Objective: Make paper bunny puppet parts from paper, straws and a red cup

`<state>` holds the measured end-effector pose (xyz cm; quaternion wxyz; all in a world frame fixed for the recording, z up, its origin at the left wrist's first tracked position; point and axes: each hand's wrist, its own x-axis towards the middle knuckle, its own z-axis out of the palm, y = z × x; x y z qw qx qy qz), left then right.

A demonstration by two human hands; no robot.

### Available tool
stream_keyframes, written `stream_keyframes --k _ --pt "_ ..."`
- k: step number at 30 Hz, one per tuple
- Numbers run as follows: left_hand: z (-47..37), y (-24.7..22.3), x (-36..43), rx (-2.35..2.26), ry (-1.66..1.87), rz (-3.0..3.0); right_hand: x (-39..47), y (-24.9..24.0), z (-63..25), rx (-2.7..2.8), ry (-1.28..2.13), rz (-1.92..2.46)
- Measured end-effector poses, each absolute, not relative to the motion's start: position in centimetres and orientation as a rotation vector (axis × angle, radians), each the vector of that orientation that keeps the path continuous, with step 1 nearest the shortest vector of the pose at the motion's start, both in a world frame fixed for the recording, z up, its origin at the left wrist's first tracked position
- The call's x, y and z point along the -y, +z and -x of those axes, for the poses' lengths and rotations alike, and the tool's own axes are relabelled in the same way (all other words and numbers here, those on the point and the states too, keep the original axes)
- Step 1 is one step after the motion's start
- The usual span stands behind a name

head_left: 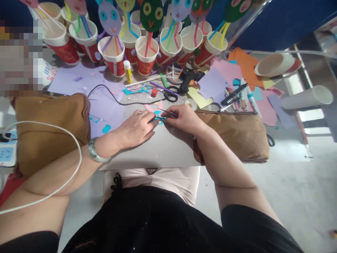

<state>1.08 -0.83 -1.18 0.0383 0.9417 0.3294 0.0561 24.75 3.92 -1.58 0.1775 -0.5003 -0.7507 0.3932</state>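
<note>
My left hand (140,128), with a ring and a bangle at the wrist, has its fingers closed on the left side of a small blue and pink paper cutout (158,113). Pink ear-like pieces stick up from the cutout's top; my fingertips hide part of its lower edge. In my right hand (183,118) is a slim dark pointed tool (170,112), its tip lying over the cutout. The right fingertips also meet the cutout's right edge. Just beyond the hands lie black-handled scissors (171,94), a red cap (154,92) and a black glue gun (188,79).
Paper cups (147,52) with straws and paper faces line the back. A glue stick (127,71) stands before them. Brown pouches flank my hands, left (52,130) and right (234,135). Coloured paper (216,84) and markers (244,96) lie right. A white cable (75,140) crosses my left arm.
</note>
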Motion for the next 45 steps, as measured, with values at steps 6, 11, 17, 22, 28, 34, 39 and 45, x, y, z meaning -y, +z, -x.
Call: stream_keyframes --k 6,11,17,22,28,34,39,45 --pt "-0.9 -1.5 0.6 -1.013 0.231 -2.878 -3.8 -1.8 -24.8 2.131 1.070 1.410" --pt "-1.1 -1.2 0.9 -1.013 0.214 -2.930 -3.7 -1.6 -24.8 2.142 1.032 1.452" --pt "-1.2 -0.8 1.1 -1.017 0.168 -2.977 -3.6 -1.3 -24.9 2.146 1.005 1.505" --pt "-0.9 -0.8 0.9 -1.003 0.193 -2.991 -3.5 -1.1 -25.0 2.149 1.027 1.512" --pt "-0.9 -0.9 0.9 -0.998 0.212 -2.986 -3.6 -0.9 -25.1 2.144 1.140 1.512" --pt "-1.0 -1.1 1.2 -1.009 0.224 -2.984 -3.6 -0.7 -25.2 2.136 1.188 1.496" --pt "-1.0 -1.3 1.2 -0.992 0.257 -3.000 -3.6 -0.6 -25.3 2.161 1.134 1.464" --pt "-1.1 -1.4 1.3 -0.996 0.244 -2.987 -3.5 -0.6 -25.3 2.164 1.150 1.373"
